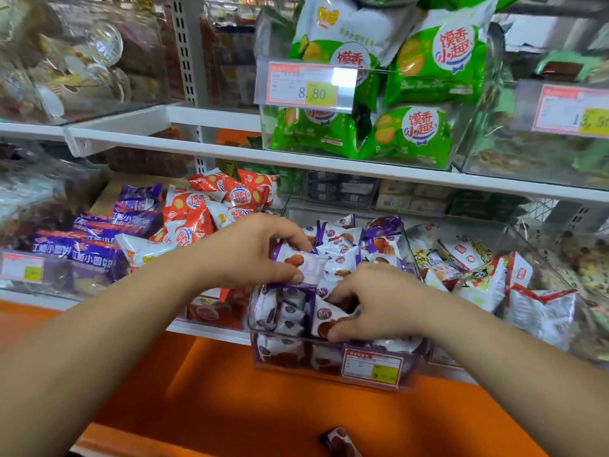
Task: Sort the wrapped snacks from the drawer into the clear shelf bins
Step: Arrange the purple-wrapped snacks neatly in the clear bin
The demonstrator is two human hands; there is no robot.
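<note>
- A shop aisle seen from above the hands: white metal shelves [230, 153] run across the view, with a bright orange drawer front [230, 400] and ledge below them.
- Both bare forearms reach in from the bottom corners toward a clear shelf bin [329, 374] at the centre of the lower shelf, pulled slightly forward over the orange ledge.
- That bin is heaped with purple-and-white wrapped snacks [339, 239], too many and too overlapped to count; it has one price label [372, 367] on its front wall.
- The left hand [253, 255] is curled, thumb and fingertips pinching one purple-and-white snack packet [306, 262] above the bin's front half.
- The right hand [379, 301] is also curled, fingers pressed onto another packet [326, 318] standing among those at the bin's front; whether it grips or merely touches is unclear.
- One more purple packet [339, 440] lies below on the orange surface at the bottom edge.
- Left of the centre bin: a pile of red-and-white packets [204, 206], then dark purple packets [85, 245].
- Right of it: a bin of white, red and yellow packets [478, 272].
- On the upper shelf, a clear bin holds green packets [435, 61], at least four visible, behind a price tag reading 8.80 [306, 84]. A second price tag [573, 110] sits at the right edge.
</note>
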